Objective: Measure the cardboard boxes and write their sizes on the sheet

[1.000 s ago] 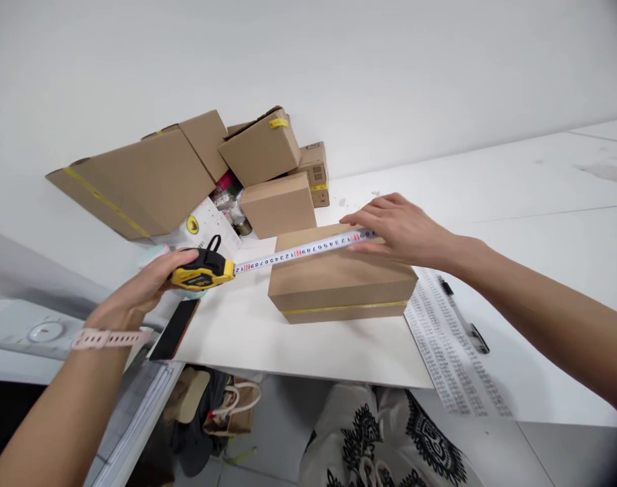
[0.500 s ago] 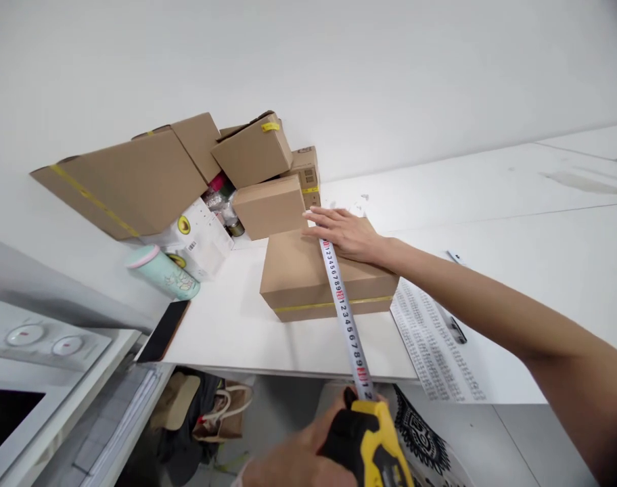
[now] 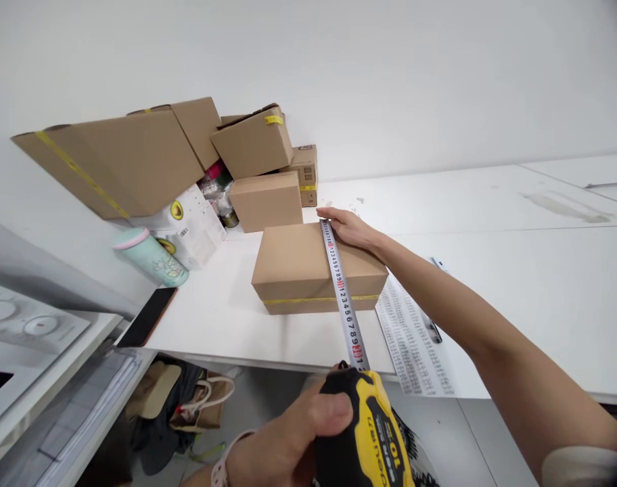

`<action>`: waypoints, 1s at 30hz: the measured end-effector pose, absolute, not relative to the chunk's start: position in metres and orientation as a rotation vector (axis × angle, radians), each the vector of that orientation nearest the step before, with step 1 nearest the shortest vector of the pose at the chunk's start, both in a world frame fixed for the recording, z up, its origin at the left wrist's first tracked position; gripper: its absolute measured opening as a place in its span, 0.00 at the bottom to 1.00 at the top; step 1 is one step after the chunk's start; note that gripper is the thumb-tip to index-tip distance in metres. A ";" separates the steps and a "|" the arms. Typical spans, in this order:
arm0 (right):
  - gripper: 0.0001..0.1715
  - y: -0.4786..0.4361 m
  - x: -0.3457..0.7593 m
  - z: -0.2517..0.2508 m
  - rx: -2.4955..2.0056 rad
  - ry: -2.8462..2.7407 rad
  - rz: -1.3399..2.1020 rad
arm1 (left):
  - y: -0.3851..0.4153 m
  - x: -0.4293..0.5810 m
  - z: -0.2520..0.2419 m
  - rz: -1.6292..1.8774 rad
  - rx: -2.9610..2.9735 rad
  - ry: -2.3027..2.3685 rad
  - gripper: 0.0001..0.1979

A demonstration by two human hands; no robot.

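Observation:
My left hand [image 3: 293,433] grips a yellow and black tape measure [image 3: 377,433] low in the view, thumb on its black side. From its case the printed metal blade [image 3: 340,287] runs away from me over the top of a closed cardboard box [image 3: 291,251] with a yellow stripe along its near side. At the box's far edge, my right hand [image 3: 356,230] holds the blade's end; the fingertips reach past the edge, and some fingers are hidden. The blade rests on the box top, then spans the gap down to the case.
Several cardboard boxes [image 3: 265,203] are piled by the wall. A white avocado-print box [image 3: 197,226], a mint tumbler [image 3: 153,257] and a dark flat object [image 3: 149,318] lie on the left. Printed sheets [image 3: 415,352] lie right of the measured box. Bags [image 3: 207,402] sit below the table edge.
My right hand has drawn its fingers back to the box's far edge, and more blade shows there. The tape measure's case is higher and larger in view. The whole view has shifted slightly.

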State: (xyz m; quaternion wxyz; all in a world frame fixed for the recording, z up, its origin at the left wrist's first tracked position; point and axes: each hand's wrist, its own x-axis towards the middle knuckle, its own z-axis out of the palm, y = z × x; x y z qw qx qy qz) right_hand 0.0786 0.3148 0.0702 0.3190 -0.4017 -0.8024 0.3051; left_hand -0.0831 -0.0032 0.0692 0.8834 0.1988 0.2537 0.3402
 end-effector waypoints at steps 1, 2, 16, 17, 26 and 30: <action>0.31 0.316 0.078 0.070 -1.078 -2.129 0.779 | -0.003 -0.083 0.075 0.694 0.429 0.548 0.24; 0.30 0.316 0.078 0.070 -1.099 -2.150 0.755 | -0.002 -0.084 0.080 0.681 0.439 0.559 0.23; 0.23 0.317 0.075 0.071 -1.148 -2.252 0.627 | -0.006 -0.074 0.083 0.719 0.474 0.577 0.26; 0.23 0.317 0.075 0.071 -1.151 -2.257 0.626 | -0.005 -0.073 0.083 0.715 0.483 0.578 0.26; 0.21 0.316 0.074 0.069 -1.162 -2.250 0.664 | -0.002 -0.070 0.083 0.708 0.470 0.530 0.27; 0.22 0.312 0.074 0.074 -1.089 -2.175 0.715 | -0.005 -0.067 0.071 0.743 0.470 0.541 0.31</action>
